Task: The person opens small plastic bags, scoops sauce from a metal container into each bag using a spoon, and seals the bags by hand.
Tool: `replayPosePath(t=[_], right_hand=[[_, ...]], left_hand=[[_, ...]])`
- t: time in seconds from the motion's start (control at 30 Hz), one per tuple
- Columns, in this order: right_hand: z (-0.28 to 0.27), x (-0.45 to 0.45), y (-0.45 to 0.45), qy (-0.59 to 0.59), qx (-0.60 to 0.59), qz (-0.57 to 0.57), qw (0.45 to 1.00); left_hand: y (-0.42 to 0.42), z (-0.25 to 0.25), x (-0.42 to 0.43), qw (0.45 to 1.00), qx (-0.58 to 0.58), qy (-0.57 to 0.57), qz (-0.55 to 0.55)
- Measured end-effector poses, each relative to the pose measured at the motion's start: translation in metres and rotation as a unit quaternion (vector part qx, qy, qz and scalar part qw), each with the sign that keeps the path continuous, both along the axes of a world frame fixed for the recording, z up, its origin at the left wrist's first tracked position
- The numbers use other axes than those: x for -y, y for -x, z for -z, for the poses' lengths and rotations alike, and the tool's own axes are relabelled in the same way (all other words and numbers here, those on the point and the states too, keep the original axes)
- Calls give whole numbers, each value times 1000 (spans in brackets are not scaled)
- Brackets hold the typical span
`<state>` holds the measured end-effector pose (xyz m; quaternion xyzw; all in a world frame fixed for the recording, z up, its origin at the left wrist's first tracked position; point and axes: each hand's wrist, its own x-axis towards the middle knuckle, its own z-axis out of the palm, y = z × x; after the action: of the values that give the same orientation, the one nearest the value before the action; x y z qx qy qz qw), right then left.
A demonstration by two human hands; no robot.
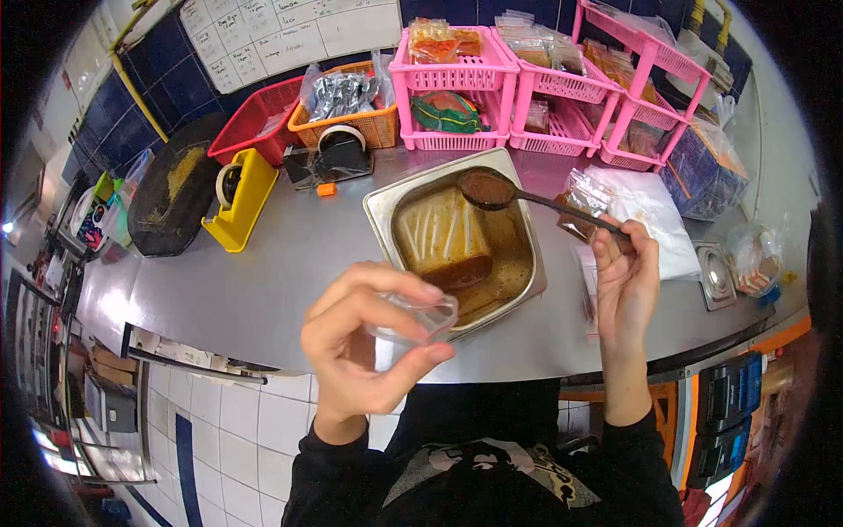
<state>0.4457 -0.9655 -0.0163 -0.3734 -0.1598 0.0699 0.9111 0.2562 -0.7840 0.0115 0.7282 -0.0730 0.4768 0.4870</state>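
My left hand (364, 338) is curled round a small clear plastic bag (417, 318), whose mouth gapes toward the pan. My right hand (630, 277) grips the handle end of a dark spoon (562, 208). Brown sauce (486, 186) fills the spoon's bowl, which hangs over the far side of a square metal pan (379, 224). Inside that pan, more brown sauce (461, 272) lies pooled, and pale streaks mark the residue. The left hand is just above the pan's near left edge. Filled clear sachets (580, 215) lie beyond the right hand.
At the left stand a yellow tape dispenser (246, 202) and a black tape dispenser (342, 158). Along the back are a red basket (255, 119), an orange basket (373, 127) and pink racks (452, 79) with packets. A metal lid (717, 277) lies at the right.
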Motion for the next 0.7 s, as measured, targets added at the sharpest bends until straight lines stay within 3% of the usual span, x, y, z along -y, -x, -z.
replayPosePath(t=[0.1, 0.7], right_hand=[[-10, -1, -5, -16, 12, -9, 1000], [-28, 5, -28, -36, 53, -48, 997]], left_hand=[[-15, 0, 0, 999, 0, -3, 37], [-55, 13, 2, 999, 10, 32, -26]])
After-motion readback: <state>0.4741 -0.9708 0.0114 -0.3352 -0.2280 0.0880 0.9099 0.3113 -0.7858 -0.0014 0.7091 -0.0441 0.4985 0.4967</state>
